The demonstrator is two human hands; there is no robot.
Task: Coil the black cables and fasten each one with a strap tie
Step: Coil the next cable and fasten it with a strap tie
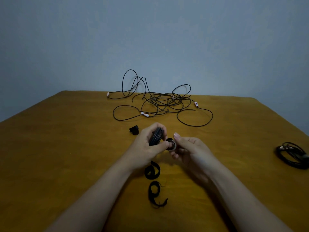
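loose cables at table's far side, coiled cable right, strap ties near centre

Plain room: wooden table, bare wall.

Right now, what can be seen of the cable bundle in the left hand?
The cable bundle is thin black cord, wound into a tight narrow coil of several turns. It is held tilted above the table, clear of it. The left hand grips it, fingers curled over its top, thumb near its lower end. There a black strap tie, pinched by the right hand, meets it; whether it wraps the coil cannot be told. No plug shows.
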